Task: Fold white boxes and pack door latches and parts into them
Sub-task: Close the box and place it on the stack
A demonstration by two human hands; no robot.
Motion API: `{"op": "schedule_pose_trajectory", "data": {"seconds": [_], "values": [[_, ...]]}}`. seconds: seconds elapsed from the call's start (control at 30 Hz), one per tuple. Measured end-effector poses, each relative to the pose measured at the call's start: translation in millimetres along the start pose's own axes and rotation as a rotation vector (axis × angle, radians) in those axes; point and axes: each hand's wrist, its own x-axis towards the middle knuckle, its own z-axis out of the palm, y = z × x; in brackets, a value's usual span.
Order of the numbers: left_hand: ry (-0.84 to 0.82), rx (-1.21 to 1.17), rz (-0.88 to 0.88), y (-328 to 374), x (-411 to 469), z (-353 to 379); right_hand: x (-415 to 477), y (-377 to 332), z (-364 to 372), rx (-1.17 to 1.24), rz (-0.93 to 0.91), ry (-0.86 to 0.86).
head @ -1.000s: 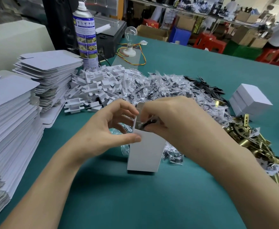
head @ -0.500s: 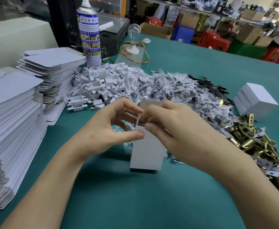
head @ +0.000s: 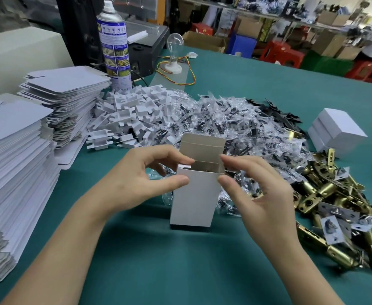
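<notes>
Your left hand (head: pixel 136 181) and right hand (head: pixel 257 194) hold the white box (head: pixel 192 199) by its two upper corners. On each side the thumb lies on the front wall just under the rim and the forefinger curls round to the back, so the cardboard is pinched between them. The remaining fingers are loosely bent and apart.

The box stands upright on the teal table (head: pixel 180 271). Its top is open and its lid flap stands straight up along the far edge (grey inner face toward you).

Bare table lies on the near side of the box, between your forearms. On your left, the tall stack of flat box blanks (head: pixel 11 164) has its ragged edge near your left forearm, and a second stack (head: pixel 68 100) sits behind it.

The heap of bagged parts (head: pixel 235 128) presses up against the back and right side of the box, with the white plastic inserts (head: pixel 132 115) beyond your left hand. The brass door latches (head: pixel 326 201) spread out close beside your right wrist. The closed white boxes (head: pixel 339 130) sit past them. A spray can (head: pixel 114 45) and a light bulb (head: pixel 175 42) stand at the far side, well apart from your hands.
</notes>
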Motion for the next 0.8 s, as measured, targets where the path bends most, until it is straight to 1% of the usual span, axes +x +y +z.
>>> {"op": "schedule_pose_trajectory", "data": {"seconds": [0.13,0.33,0.5,0.6,0.67,0.73,0.8], "values": [[0.029,-0.008,-0.011,1.8,1.2,1.7,0.8,0.4,7.0,0.026,-0.038,-0.031],[0.063,-0.005,0.052,1.8,3.5,5.2,8.9,2.9,9.2,0.149,0.049,-0.063],[0.125,0.026,0.087,0.7,4.9,7.2,23.3,10.4,12.5,0.278,0.070,-0.120],[0.170,-0.021,0.081,-1.7,5.0,7.6,23.5,15.8,15.8,0.477,0.157,-0.120],[0.159,-0.077,0.077,-2.0,5.1,7.4,21.9,15.8,19.8,0.686,0.283,-0.130],[0.149,-0.078,0.072,-1.6,5.3,7.4,20.5,15.1,23.7,0.890,0.436,-0.165],[0.151,-0.052,0.072,-1.4,5.3,7.1,19.6,12.1,25.3,0.996,0.517,-0.239]]}}
